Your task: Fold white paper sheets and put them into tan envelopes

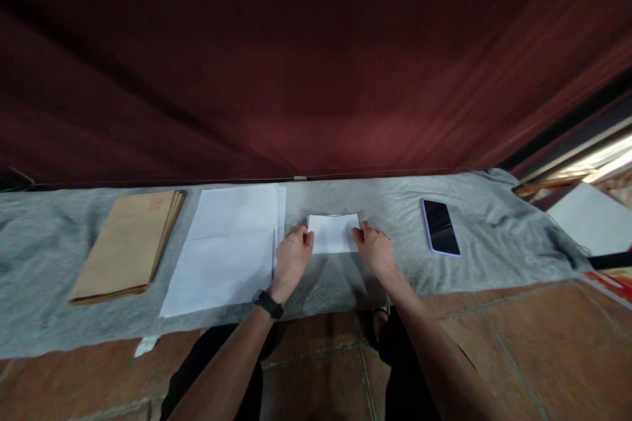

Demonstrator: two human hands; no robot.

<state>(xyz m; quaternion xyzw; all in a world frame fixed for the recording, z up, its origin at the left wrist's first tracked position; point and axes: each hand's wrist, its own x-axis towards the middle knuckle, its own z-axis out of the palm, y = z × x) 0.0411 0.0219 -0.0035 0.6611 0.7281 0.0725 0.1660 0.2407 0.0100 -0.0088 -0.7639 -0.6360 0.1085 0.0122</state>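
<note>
A folded white sheet of paper is stretched between my two hands over the grey cloth. My left hand grips its left edge, thumb on top and fingers curled. At the opposite edge, my right hand pinches the paper the same way. The fingers beneath the paper are partly hidden. Just left of my left hand lies a stack of white paper sheets with a crease across it.
Brown envelopes are stacked at the left. A phone in a pale purple case rests on the grey cloth to the right. A dark red curtain hangs behind. Below the cloth's front edge is a tiled floor.
</note>
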